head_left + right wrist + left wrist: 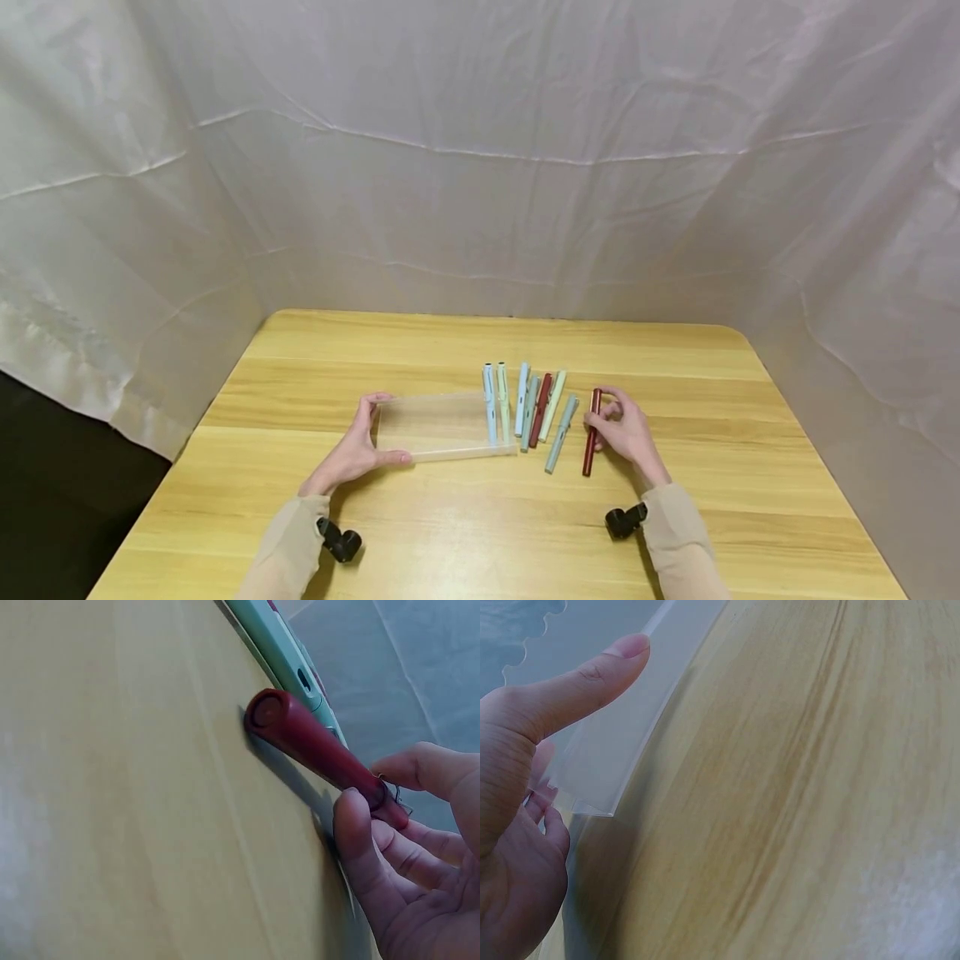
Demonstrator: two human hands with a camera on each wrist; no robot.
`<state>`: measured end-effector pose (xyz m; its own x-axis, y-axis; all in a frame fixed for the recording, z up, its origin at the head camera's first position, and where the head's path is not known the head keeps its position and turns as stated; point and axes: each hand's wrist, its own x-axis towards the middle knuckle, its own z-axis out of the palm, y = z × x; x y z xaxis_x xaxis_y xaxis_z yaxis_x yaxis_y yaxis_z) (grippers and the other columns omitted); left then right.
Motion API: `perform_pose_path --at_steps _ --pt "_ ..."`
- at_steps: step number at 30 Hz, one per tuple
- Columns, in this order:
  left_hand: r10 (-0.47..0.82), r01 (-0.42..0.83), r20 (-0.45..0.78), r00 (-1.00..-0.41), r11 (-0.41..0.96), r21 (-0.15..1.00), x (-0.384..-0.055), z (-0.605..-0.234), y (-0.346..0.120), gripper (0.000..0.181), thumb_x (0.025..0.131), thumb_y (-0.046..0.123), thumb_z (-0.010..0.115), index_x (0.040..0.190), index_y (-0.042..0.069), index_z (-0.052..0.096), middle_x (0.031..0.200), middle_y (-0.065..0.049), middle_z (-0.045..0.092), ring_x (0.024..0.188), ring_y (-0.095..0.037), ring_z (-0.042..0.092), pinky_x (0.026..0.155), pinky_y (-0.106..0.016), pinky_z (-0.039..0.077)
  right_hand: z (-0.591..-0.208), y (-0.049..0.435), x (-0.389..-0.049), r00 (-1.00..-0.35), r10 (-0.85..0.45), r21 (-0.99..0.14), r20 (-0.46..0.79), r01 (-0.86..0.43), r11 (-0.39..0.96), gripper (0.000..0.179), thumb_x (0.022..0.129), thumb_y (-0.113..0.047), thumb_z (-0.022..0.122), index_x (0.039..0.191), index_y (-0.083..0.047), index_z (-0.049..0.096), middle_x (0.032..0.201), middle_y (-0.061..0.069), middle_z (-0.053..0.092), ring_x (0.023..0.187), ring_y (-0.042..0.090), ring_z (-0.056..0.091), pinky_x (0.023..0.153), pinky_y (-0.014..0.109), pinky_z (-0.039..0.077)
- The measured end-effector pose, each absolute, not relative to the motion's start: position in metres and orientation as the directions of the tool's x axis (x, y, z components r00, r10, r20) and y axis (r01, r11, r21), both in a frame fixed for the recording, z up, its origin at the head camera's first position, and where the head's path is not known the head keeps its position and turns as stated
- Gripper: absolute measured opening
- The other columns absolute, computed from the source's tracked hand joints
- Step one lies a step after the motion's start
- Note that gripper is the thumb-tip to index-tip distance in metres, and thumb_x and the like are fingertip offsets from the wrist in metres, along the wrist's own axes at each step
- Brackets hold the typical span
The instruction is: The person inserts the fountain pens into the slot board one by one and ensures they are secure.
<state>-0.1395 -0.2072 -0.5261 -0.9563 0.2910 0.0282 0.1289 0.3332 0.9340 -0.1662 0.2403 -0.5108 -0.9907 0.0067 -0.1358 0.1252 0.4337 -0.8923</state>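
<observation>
My left hand (354,452) grips the left end of a clear plastic box (457,454), with the thumb along its near edge and the other fingers around the far side. At the box's right end lie a light blue pen (491,408) and a light green pen (503,404), side by side. My right hand (628,429) pinches a dark red pen (589,446) between thumb and fingers near its far end. In the right wrist view the round near end of this red pen (307,735) points toward the camera, close over the table.
Between box and right hand lie several loose pens: a light blue pen (521,400), another dark red pen (540,410), a pale green pen (552,407) and a grey-green pen (562,435) among them. A pale curtain (480,217) surrounds the wooden table (480,533).
</observation>
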Motion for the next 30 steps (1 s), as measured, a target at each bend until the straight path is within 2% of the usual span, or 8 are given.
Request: perform_pose_path --at_steps 8,18,23,30 --pt "0.293 0.129 0.026 -0.956 0.338 0.932 -0.139 -0.526 -0.206 0.101 0.069 0.013 0.092 0.144 0.002 0.025 0.157 -0.025 0.023 0.154 -0.050 0.003 0.123 -0.070 -0.001 -0.507 0.240 -0.162 -0.995 -0.026 -0.893 -0.095 0.074 0.443 0.065 0.095 -0.010 0.067 0.151 -0.003 0.035 0.100 0.020 0.068 0.056 0.016 0.065 0.054 0.030 0.061" --pt "0.294 0.142 0.042 -0.955 0.329 0.933 -0.140 -0.526 -0.207 0.100 0.069 0.011 0.091 0.143 0.002 0.025 0.156 -0.025 0.025 0.154 -0.049 0.003 0.123 -0.070 -0.001 -0.501 0.235 -0.160 -0.998 -0.053 -0.954 -0.040 0.022 0.299 0.066 0.099 -0.007 0.061 0.156 -0.005 0.028 0.118 0.032 0.058 0.061 0.017 0.066 0.060 0.035 0.064" --pt "0.288 0.142 0.043 -0.957 0.332 0.932 -0.141 -0.526 -0.207 0.100 0.068 0.012 0.092 0.143 0.003 0.026 0.156 -0.024 0.026 0.154 -0.049 0.004 0.123 -0.070 -0.001 -0.498 0.230 -0.157 -0.999 -0.044 -0.970 0.003 -0.013 0.243 0.066 0.099 -0.004 0.060 0.156 -0.007 0.028 0.119 0.029 0.055 0.061 0.014 0.066 0.062 0.037 0.064" --pt "0.289 0.136 0.038 -0.957 0.328 0.935 -0.140 -0.525 -0.207 0.100 0.068 0.011 0.091 0.143 0.003 0.026 0.156 -0.024 0.025 0.154 -0.049 0.003 0.124 -0.069 -0.001 -0.490 0.219 -0.155 -0.999 -0.030 -0.972 0.041 -0.047 0.232 0.067 0.099 -0.004 0.060 0.157 -0.010 0.028 0.123 0.027 0.051 0.065 0.007 0.067 0.069 0.041 0.065"
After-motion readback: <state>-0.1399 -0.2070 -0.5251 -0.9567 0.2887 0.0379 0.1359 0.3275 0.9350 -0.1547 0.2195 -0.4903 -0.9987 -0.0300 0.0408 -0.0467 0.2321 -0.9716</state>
